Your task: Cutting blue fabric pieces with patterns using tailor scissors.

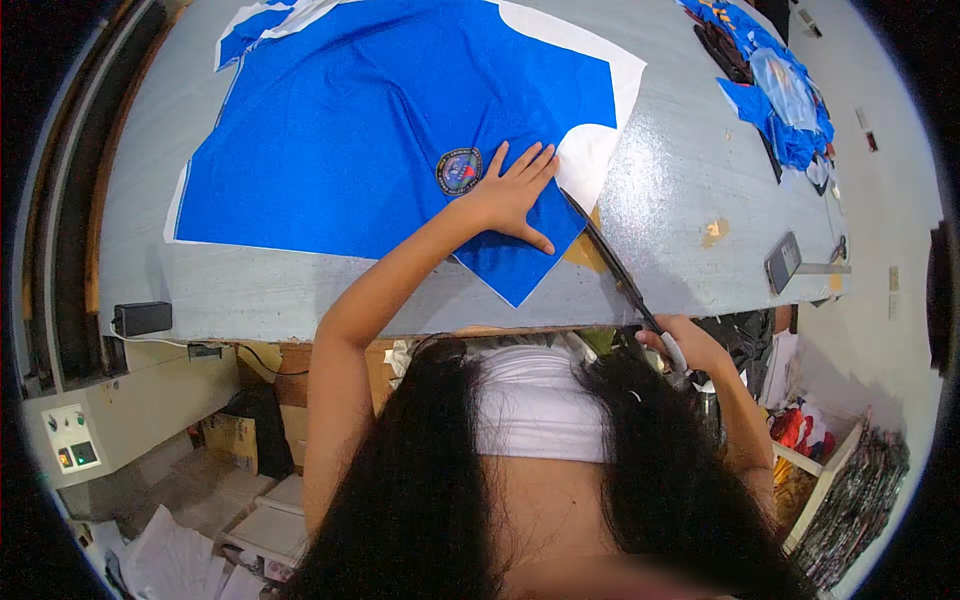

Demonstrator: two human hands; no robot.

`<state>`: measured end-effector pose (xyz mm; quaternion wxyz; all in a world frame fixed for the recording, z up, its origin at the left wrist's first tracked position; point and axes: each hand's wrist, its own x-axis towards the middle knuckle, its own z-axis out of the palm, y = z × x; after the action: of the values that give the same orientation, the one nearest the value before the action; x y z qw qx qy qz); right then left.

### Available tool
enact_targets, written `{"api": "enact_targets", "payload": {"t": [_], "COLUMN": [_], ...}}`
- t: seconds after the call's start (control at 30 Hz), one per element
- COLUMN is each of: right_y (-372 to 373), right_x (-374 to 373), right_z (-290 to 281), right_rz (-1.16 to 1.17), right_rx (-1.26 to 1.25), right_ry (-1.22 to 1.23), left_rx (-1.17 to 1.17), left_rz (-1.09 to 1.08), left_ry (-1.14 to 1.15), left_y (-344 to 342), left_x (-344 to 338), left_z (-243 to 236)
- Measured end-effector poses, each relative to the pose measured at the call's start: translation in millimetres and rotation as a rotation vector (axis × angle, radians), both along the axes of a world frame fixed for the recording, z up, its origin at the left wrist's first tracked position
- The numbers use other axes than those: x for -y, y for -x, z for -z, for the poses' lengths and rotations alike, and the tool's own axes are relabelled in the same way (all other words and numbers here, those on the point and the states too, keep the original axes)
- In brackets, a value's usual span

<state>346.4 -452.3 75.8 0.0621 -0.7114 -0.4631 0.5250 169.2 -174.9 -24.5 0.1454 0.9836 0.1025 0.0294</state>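
Note:
A large piece of blue fabric with white borders lies spread on the table, slightly wrinkled, with a round printed emblem on it. My left hand rests flat on the fabric just right of the emblem, its fingers spread. At the table's front edge, my right hand is closed round the handles of long dark scissors. Their blades point up and left, the tips at the fabric's right edge where blue meets a white margin. Whether the blades are apart is hard to make out.
The grey table has a smartphone on its right side and a black box-shaped device with a cable at its left front corner. A heap of blue cloth lies far right. Below right stands a crate with colourful scraps.

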Motion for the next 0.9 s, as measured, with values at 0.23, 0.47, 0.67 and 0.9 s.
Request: {"api": "enact_targets", "payload": {"t": [0.23,0.47,0.67,0.9], "right_y": [1.6,-7.3,-1.6,-1.9], "right_x": [0.4,14.0,-12.3,-29.3], "right_z": [-0.6,16.7,9.5,12.1], "right_rz": [-0.006,-0.002,0.03,-0.014], "right_rx": [0.03,-0.097,-0.15,-0.145], "right_ry": [0.013,0.005,0.115,0.054], "left_rx": [0.003,-0.049,0.052,0.083], "left_rz": [0.006,-0.002,-0.052,-0.061], "left_ry": [0.01,0.155,0.003,-0.016], "left_y": [0.7,-6.8,-3.3,-4.2], "left_x": [0.3,-16.2,-19.3,-19.1], "left_z": [-2.5,-23.0,-9.3,-6.3]}}
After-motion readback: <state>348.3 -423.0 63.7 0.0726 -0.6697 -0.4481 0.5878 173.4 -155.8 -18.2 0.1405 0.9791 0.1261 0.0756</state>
